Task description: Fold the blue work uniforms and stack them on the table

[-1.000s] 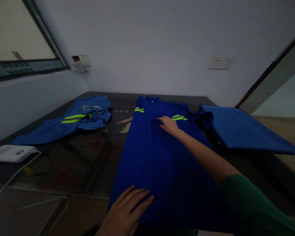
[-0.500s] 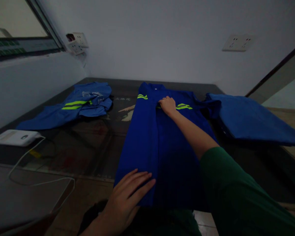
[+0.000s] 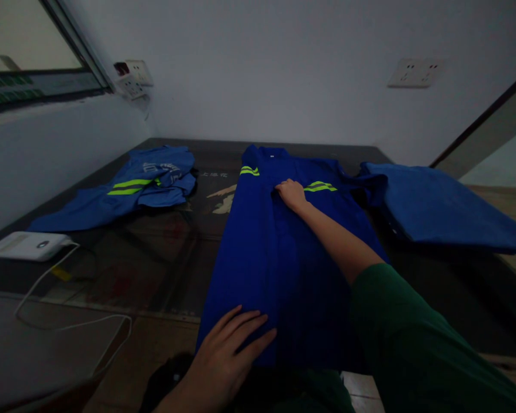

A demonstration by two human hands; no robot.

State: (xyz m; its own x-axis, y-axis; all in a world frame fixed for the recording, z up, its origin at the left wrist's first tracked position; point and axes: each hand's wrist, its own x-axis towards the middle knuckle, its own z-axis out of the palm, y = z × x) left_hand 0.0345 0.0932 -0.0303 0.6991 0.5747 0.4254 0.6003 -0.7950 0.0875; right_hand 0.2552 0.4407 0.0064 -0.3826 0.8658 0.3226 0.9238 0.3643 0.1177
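A dark blue work jacket (image 3: pixel 245 252) with yellow-green reflective stripes lies spread on the table, its collar at the far side. Near its lower edge my left hand (image 3: pixel 230 344) rests flat on the front panel, fingers spread. Further up, at the chest, my right hand (image 3: pixel 291 194) has its fingers curled on the edge of the front opening. The fingertips are partly hidden, but they appear closed on the cloth there. One sleeve bunches at the right side of the jacket.
A lighter blue garment (image 3: pixel 155 178) with stripes lies crumpled at the left. Folded blue cloth (image 3: pixel 447 206) sits at the right, overhanging the dark table (image 3: pixel 155 269). A white device (image 3: pixel 28 245) with a cable (image 3: pixel 36 287) is at the left edge. A wall with sockets (image 3: pixel 416 73) stands behind.
My right hand has slid a little down the jacket, toward me, along the front edge. My left hand has shifted slightly nearer and right, still flat on the cloth.
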